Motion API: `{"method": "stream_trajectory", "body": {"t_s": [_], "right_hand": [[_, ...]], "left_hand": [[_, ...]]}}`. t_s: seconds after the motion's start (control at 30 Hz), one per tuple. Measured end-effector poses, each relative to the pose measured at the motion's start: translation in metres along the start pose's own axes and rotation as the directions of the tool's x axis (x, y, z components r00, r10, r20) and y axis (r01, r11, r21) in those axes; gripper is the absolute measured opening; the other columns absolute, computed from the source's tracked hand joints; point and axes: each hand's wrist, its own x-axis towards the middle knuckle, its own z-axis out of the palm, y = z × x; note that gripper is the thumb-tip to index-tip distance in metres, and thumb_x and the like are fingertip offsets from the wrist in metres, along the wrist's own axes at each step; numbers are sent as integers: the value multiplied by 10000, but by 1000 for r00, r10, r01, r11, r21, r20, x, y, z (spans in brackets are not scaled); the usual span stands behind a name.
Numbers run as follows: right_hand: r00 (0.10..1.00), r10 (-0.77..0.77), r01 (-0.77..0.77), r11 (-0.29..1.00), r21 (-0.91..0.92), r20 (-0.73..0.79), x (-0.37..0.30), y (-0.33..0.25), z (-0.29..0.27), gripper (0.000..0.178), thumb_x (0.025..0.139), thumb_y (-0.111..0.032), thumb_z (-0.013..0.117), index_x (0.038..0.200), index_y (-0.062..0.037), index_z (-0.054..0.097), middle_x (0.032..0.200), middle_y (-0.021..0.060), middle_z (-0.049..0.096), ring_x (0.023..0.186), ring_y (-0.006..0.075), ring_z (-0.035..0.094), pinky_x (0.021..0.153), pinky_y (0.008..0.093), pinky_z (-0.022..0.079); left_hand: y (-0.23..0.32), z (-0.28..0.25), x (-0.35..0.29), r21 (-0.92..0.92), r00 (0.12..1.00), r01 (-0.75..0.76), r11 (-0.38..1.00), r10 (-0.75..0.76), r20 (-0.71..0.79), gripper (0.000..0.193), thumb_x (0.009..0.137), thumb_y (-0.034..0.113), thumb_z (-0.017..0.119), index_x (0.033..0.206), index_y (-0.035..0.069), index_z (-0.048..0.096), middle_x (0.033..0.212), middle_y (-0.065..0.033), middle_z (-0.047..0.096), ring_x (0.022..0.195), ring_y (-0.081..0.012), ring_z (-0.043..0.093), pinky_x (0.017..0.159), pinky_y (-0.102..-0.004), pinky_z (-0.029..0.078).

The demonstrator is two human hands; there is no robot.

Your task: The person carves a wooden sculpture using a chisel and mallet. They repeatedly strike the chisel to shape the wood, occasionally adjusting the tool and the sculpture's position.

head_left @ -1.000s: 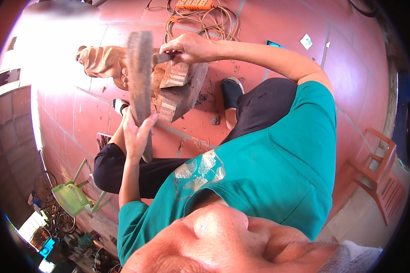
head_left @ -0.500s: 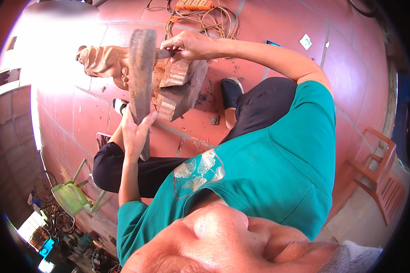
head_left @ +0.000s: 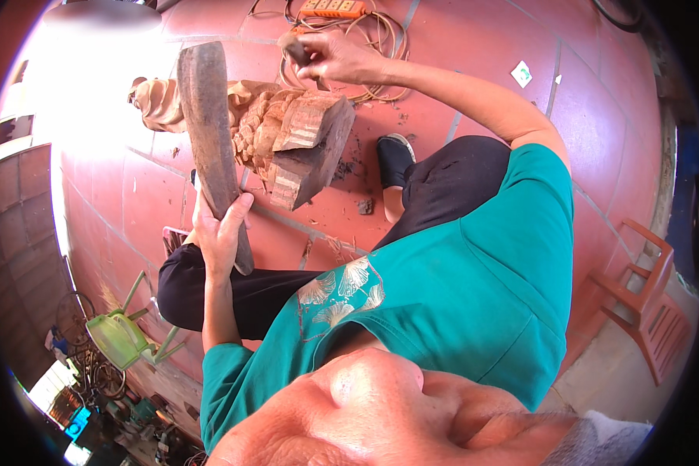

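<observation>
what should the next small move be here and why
Probably bring the short tool in the right hand down onto the carving: the tool appears held off to one side, while the left hand grips the wooden club, which crosses over the carving in this view.

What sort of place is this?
Probably a small woodcarving workspace, perhaps at home: there's a partly carved wooden figure, a wooden club in the left hand, and an orange power strip on the tiled floor.

White glare upper left, sheen on floor (head_left: 606, 136), dark rim
</observation>
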Motion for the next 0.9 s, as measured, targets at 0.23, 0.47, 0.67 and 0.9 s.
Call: {"method": "stream_trajectory", "body": {"t_s": [0.23, 0.47, 0.67, 0.9], "right_hand": [[994, 2, 17, 984, 177, -108, -4, 14, -2, 125, 892, -72, 695, 982, -22, 626, 870, 36, 675, 799, 118, 631, 733, 306, 523], [996, 73, -64, 981, 184, -45, -16, 0, -8, 201, 906, 25, 665, 1093, -11, 601, 1014, 48, 684, 966, 124, 667, 910, 305, 554], [999, 14, -5, 977, 212, -37, -22, -5, -9, 178, 909, 27, 664, 1071, -6, 599, 1008, 56, 678, 957, 128, 668, 909, 305, 556], [999, 31, -23, 980, 199, -34, -25, -6, -11, 159, 909, 37, 659, 1036, -17, 578, 986, 27, 657, 975, 133, 658, 906, 304, 557]], "left_hand": [[10, 1, -2, 29, 999, 37, 999, -38, 31, 482, 898, 98, 715, 1314, -56, 527, 930, -50, 616, 651, -77, 535, 594, -222, 455], [9, 0, -2, 50, 998, 62, 997, -63, 29, 523, 890, 139, 745, 1312, -60, 509, 921, -57, 614, 658, -80, 532, 594, -222, 458], [8, -1, -2, 104, 997, 75, 992, -77, 14, 593, 862, 199, 783, 1309, -69, 500, 938, -70, 614, 692, -99, 556, 585, -230, 479], [6, -2, 0, 148, 997, 69, 987, -72, 18, 612, 851, 211, 796, 1304, -74, 499, 950, -75, 611, 702, -102, 555, 571, -229, 480]]}}
